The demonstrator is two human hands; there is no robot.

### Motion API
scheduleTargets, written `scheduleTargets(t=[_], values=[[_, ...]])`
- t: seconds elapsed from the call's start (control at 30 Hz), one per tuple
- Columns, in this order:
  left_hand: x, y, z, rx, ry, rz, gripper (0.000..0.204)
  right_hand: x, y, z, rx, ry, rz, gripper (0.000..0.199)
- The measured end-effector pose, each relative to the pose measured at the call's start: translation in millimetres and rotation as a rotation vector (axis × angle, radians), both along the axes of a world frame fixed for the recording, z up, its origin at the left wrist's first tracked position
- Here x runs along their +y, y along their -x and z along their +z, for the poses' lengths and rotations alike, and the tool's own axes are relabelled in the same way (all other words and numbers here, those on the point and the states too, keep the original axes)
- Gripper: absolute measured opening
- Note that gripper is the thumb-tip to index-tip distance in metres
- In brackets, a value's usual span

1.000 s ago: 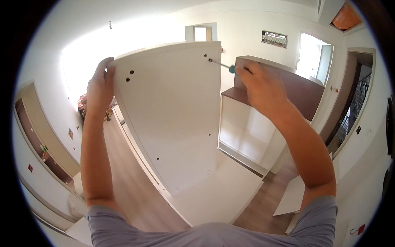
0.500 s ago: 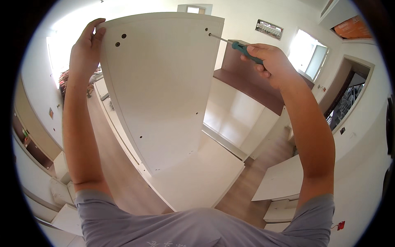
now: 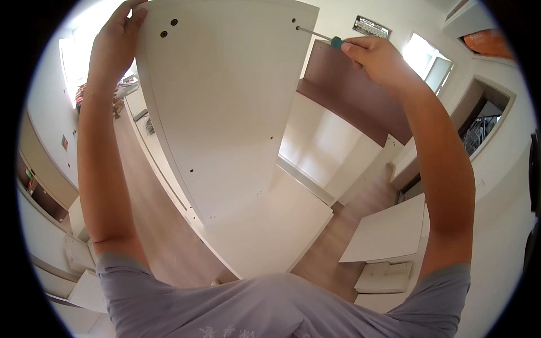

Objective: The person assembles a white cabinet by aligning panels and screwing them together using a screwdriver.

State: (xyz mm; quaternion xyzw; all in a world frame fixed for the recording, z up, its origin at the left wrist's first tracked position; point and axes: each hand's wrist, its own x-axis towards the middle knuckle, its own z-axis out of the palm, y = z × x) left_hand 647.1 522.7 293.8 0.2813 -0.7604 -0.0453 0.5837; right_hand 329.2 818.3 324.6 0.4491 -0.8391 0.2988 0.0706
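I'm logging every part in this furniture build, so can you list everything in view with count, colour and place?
upright panel: one, white, centre, standing on edge, holes near its top corners
screwdriver: one, teal handle, metal shaft, tip at the panel's top right hole
flat panel: one, white, lower right on the floor
brown board: one, dark brown, behind the upright panel, right
wooden floor: light brown, below
left hand: grip on the panel's top left edge
right hand: grip on the screwdriver

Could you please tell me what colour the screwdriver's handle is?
Teal green, seen in the head view where the screwdriver sticks out of the right hand.
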Motion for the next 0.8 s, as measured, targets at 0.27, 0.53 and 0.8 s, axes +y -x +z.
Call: scheduleTargets(t=[0.27,0.53,0.8], values=[[-22,-34,-93,0.424,-0.046,-0.133,0.035,25,5,-142,0.239,0.246,0.231,0.040],[54,-101,-472,0.924,-1.735,-0.255,0.018,160,-53,-441,-0.761,-0.293,0.125,0.040],[185,-67,-526,0.535,-2.076,-0.648,0.029,153,-126,-463,-1.001,-0.218,0.259,0.041]])
